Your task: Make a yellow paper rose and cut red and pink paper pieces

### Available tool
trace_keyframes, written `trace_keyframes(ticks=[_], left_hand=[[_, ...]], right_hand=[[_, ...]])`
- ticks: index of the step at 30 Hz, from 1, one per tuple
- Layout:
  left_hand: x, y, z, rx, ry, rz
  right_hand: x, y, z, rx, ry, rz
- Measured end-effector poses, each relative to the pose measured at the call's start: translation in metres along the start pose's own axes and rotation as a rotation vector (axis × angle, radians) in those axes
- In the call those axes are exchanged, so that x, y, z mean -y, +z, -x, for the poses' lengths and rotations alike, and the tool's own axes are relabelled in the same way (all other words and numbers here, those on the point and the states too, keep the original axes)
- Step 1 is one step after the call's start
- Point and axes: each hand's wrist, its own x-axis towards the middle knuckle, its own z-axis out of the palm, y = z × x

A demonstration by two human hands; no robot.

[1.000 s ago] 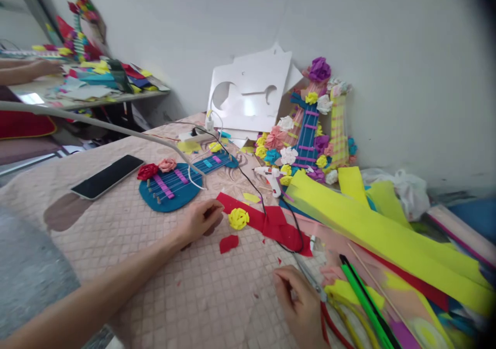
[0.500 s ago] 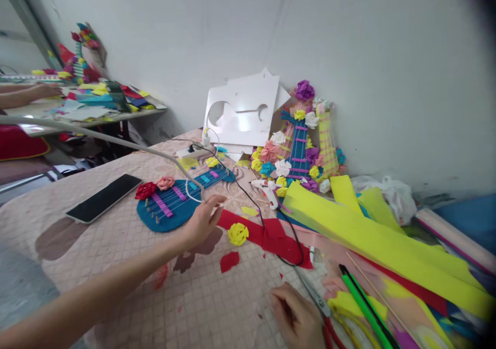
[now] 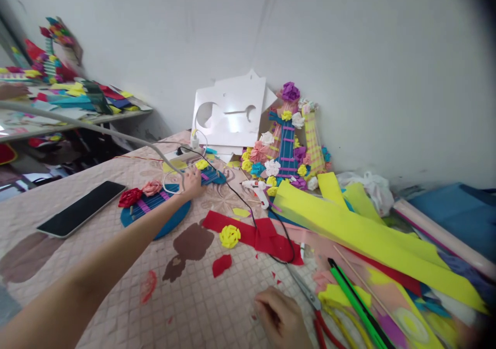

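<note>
My left hand (image 3: 192, 184) reaches across the table, its fingers closed over the neck of a blue toy guitar (image 3: 176, 217). The guitar lies flat, with purple strips, strings, a red paper flower (image 3: 129, 197) and a pink one (image 3: 152, 187) at its left end, and a yellow flower (image 3: 202, 164) near its head. My forearm hides part of its body. My right hand (image 3: 281, 315) rests curled on the cloth, with nothing visible in it, left of red-handled scissors (image 3: 310, 292). A loose yellow paper flower (image 3: 230, 236) lies between my hands, on a red paper strip (image 3: 213, 221).
A white glue gun (image 3: 258, 188) with a black cord stands behind the red strip. Yellow crepe paper (image 3: 349, 225) and a green cutter (image 3: 354, 297) lie at right. A phone (image 3: 82, 209) is at left. Decorated guitars (image 3: 287, 142) lean on the wall. A pale cable (image 3: 116, 135) crosses left.
My left hand has moved forward from beside the guitar onto its neck, and its fingers have closed there. The view has shifted somewhat. My right hand stays curled on the table.
</note>
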Motion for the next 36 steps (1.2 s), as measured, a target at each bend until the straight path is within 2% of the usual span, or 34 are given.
trace_keyframes(ticks=[3, 6, 9, 11, 12, 15, 18, 24, 29, 33, 36], left_hand=[[0.005, -0.002, -0.001, -0.008, 0.05, -0.011], [0.01, -0.003, -0.004, -0.012, 0.09, -0.015], [0.015, -0.002, -0.007, -0.028, 0.127, -0.01], [0.017, -0.002, -0.007, -0.037, 0.149, -0.001], [0.017, -0.001, -0.006, -0.04, 0.159, 0.004], [0.02, -0.002, 0.001, -0.039, 0.187, 0.026], [0.026, -0.003, 0.009, -0.029, 0.201, 0.047], [0.043, -0.006, 0.03, 0.023, 0.258, 0.091], [0.048, -0.011, 0.064, 0.068, 0.326, 0.124], [0.048, -0.024, 0.094, 0.143, 0.431, 0.167], [0.05, -0.033, 0.107, 0.166, 0.439, 0.148]], right_hand=[[0.008, -0.003, -0.009, -0.03, 0.033, -0.01], [0.015, -0.009, -0.038, 0.002, 0.095, 0.033], [0.015, -0.013, -0.092, 0.012, 0.119, 0.11], [0.01, -0.011, -0.136, -0.068, 0.124, 0.24], [0.007, -0.008, -0.158, -0.065, 0.124, 0.324], [-0.005, 0.005, -0.21, 0.074, 0.197, 0.586], [-0.018, 0.02, -0.236, 0.125, 0.241, 0.622], [-0.04, 0.025, -0.245, 0.105, 0.317, 0.605], [-0.049, 0.021, -0.245, 0.035, 0.331, 0.543], [-0.049, 0.021, -0.232, -0.006, 0.252, 0.434], [-0.046, 0.016, -0.209, -0.047, 0.205, 0.335]])
